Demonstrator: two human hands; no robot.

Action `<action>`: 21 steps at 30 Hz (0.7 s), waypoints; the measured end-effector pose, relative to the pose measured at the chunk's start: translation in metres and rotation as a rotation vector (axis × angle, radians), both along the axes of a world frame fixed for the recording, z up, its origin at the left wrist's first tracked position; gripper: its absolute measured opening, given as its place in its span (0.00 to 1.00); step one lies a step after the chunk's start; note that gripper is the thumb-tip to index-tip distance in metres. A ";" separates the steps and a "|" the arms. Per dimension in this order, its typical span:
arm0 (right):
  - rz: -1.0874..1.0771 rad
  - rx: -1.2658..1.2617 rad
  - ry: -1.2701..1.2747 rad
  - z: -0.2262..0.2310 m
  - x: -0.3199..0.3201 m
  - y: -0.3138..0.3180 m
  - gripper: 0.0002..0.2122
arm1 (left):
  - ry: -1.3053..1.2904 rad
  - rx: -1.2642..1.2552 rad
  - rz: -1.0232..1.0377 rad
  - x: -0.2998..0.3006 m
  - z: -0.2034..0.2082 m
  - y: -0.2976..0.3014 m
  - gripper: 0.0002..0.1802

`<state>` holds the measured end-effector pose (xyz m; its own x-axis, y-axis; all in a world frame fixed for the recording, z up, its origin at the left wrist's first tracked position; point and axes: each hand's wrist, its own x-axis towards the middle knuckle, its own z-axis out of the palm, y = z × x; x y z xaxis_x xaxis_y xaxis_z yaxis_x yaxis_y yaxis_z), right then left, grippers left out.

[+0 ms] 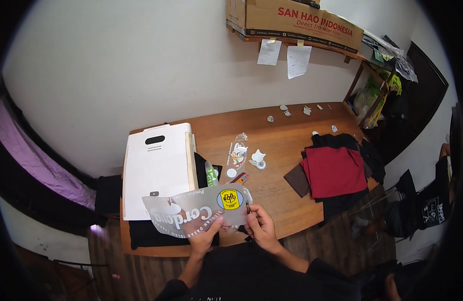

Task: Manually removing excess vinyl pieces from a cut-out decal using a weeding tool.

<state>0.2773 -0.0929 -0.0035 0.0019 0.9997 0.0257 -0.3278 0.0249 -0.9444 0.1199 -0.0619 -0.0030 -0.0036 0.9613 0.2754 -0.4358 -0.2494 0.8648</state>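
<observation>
- A wooden table (286, 140) filled the middle of the frame.
- A white panel (156, 175) with a dark oval slot lay on the table at centre left, partly over dark fabric.
- A long cardboard box (296, 24) sat on a shelf at the upper right.
- A heap of cloth, with a red cloth (334, 173) on top and black and brown pieces beneath, lay on the table at centre right.
- A greyish film sheet (191, 200), bearing white lettering and a round yellow-and-blue emblem, was held up in the lower centre, its left end in front of the panel.
- The right hand (261, 228), at the sheet's right end, was closed around a tool.
- The left hand (205, 238) was clamped on the sheet's lower edge, thumb on the near face.
- Two white papers (297, 61) hung below the shelf.
- A clear printed piece (238, 153) lay on the table beyond the sheet, beside a white cut-out (258, 156).
- The dark tool (248, 206) stood against the emblem end, mostly hidden by fingers.
- Small scraps (270, 119) dotted the table's far side.
</observation>
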 end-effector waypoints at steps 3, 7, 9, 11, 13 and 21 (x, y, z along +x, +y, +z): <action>0.004 0.021 -0.006 -0.003 -0.001 0.000 0.09 | 0.031 -0.218 0.021 0.000 0.002 -0.002 0.47; -0.023 0.031 -0.002 -0.002 -0.003 0.001 0.11 | 0.084 -0.192 -0.022 0.000 0.001 -0.002 0.49; -0.016 0.019 0.018 0.001 -0.003 0.001 0.11 | 0.089 -0.194 -0.010 0.004 0.008 -0.003 0.49; -0.012 0.021 0.012 0.000 -0.003 0.001 0.10 | -0.029 -0.136 -0.004 0.010 0.018 -0.005 0.50; -0.010 0.022 0.006 0.000 -0.003 0.001 0.10 | -0.014 -0.170 0.010 0.010 0.013 -0.005 0.49; -0.007 0.024 0.060 -0.006 -0.003 0.001 0.09 | 0.111 -0.170 -0.029 0.005 0.006 -0.004 0.46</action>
<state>0.2748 -0.0917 -0.0091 0.0116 0.9987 0.0491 -0.3835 0.0498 -0.9222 0.1247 -0.0661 0.0033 0.0464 0.9933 0.1062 -0.3404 -0.0842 0.9365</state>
